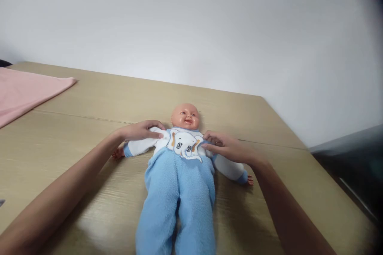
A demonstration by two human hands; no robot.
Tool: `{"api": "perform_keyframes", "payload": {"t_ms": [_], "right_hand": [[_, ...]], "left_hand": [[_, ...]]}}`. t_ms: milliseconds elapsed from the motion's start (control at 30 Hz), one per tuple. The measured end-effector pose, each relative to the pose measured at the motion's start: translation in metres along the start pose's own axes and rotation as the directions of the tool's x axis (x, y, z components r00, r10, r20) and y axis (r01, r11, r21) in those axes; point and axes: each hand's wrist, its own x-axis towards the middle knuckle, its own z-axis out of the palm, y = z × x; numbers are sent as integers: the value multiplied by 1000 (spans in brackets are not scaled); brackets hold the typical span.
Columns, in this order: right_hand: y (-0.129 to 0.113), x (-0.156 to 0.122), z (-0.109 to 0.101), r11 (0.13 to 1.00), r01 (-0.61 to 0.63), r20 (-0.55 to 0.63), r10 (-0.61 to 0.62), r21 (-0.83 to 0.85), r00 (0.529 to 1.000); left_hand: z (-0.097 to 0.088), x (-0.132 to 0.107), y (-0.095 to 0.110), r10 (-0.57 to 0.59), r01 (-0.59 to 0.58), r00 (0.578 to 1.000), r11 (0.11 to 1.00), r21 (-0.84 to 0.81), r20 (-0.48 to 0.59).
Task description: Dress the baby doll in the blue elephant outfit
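A baby doll (186, 117) lies on its back on the table, head toward the wall and arms spread. It is dressed in a fleece outfit (181, 177) with white sleeves, blue trousers and an elephant face on the chest. My left hand (143, 130) is at the shoulder on the left side of the picture, thumb and fingers closed on the white cloth. At the opposite side of the chest, my right hand (223, 145) pinches the outfit near the elephant's ear. Some fingertips are hidden.
The wooden table (119, 99) has a seam running across it. A pink cloth (26, 89) lies at the far left. Behind the table rises a white wall (179, 28). A dark object (356, 163) stands beyond the table's right edge.
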Motion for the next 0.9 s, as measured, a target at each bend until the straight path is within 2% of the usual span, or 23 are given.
{"api": "perform_keyframes", "payload": {"t_ms": [67, 100, 167, 267, 367, 433, 533, 567, 667, 767, 833, 900], "right_hand": [[1, -1, -1, 998, -25, 122, 32, -55, 992], [2, -2, 0, 996, -26, 118, 36, -88, 992], [5, -10, 5, 989, 2, -11, -4, -148, 1000], [19, -36, 12, 973, 41, -169, -81, -228, 982], [44, -78, 13, 962, -8, -231, -57, -272, 971], [61, -107, 10, 956, -59, -272, -23, -288, 962], [78, -138, 3, 961, -130, -324, 46, -244, 945], [80, -144, 1, 966, -152, -328, 77, -209, 942], [83, -149, -5, 980, -187, -374, 148, -71, 915], [79, -139, -9, 990, -113, -498, 141, 85, 856], [73, -126, -10, 985, -27, -555, 119, 170, 824], [66, -111, -9, 968, 37, -582, 119, 248, 805]], "left_hand": [[0, 1, 0, 6, -6, 1000, 1000, 13, -1], [0, 1, 0, 5, -5, 1000, 1000, 25, 7], [0, 0, -2, -8, 6, 999, 998, 65, 34], [-3, -2, -4, -39, 36, 999, 992, 122, 27], [-3, -7, 0, -17, 28, 998, 986, 161, -66], [5, -12, 10, 62, -20, 985, 966, 257, -158], [33, -17, 35, 290, -152, 927, 872, 466, -239], [46, -16, 44, 367, -222, 908, 833, 506, -205], [87, -5, 67, 509, -439, 861, 737, 514, 4], [120, 19, 74, 529, -485, 840, 636, 601, 119], [133, 35, 72, 514, -463, 850, 620, 633, 118], [139, 44, 68, 507, -447, 856, 634, 631, 96]]}}
